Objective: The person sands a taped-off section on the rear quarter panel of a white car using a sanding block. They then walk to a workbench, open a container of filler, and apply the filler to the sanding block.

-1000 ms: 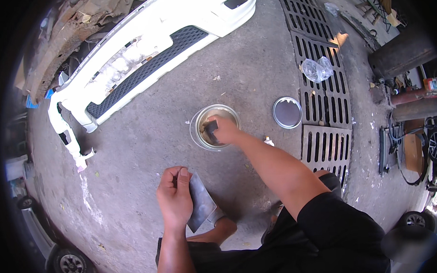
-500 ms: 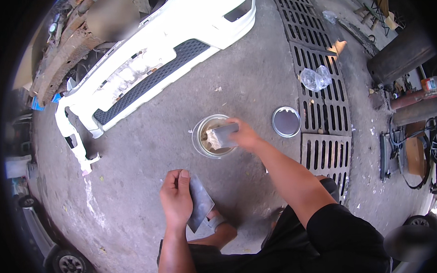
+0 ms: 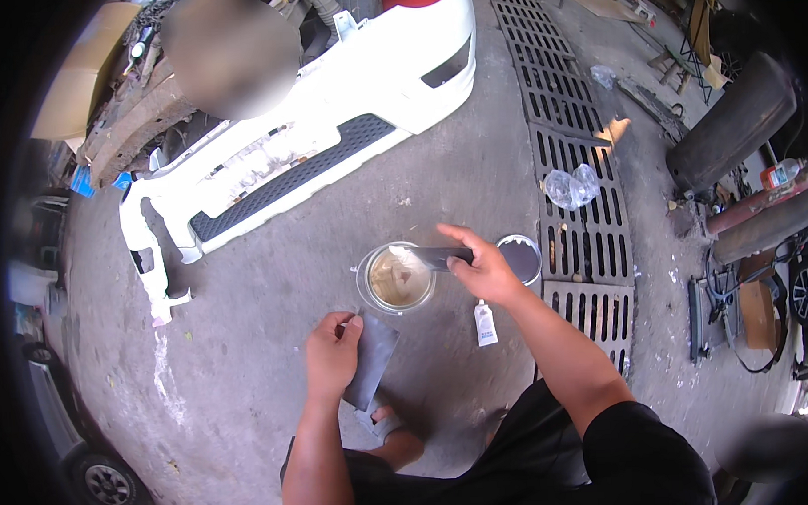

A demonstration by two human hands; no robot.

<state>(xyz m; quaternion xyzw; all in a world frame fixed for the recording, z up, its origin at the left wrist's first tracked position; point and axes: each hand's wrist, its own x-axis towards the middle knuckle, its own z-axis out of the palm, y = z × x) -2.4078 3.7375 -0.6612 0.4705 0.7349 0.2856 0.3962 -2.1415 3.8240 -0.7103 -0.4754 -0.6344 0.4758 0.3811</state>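
In my left hand [image 3: 334, 355] is a flat grey metal plate [image 3: 374, 364], pinched at its upper edge between thumb and fingers and hanging tilted. My right hand [image 3: 485, 273] grips a dark putty knife [image 3: 445, 258], its index finger stretched out. The knife lies over the right rim of a round can [image 3: 364, 285], with pale paste near its tip. Beige putty [image 3: 389, 285] covers the can's inside. Right of the can, a round lid [image 3: 518, 263] lies on the floor, partly behind my right hand. A small white tube [image 3: 485, 324] sits just below that hand.
A white car bumper [image 3: 329, 135] lies across the far left floor. Slotted drain grates [image 3: 586, 237] run along the right, with crumpled clear plastic [image 3: 571, 187] on them. Dark cylinders [image 3: 733, 121] and a cardboard box [image 3: 759, 316] stand farther right. A car wheel [image 3: 112, 484] is at lower left.
My right hand has lifted the putty knife from inside the can to its right rim. The view has shifted, and the white tube has come into sight. My left hand still holds the plate.
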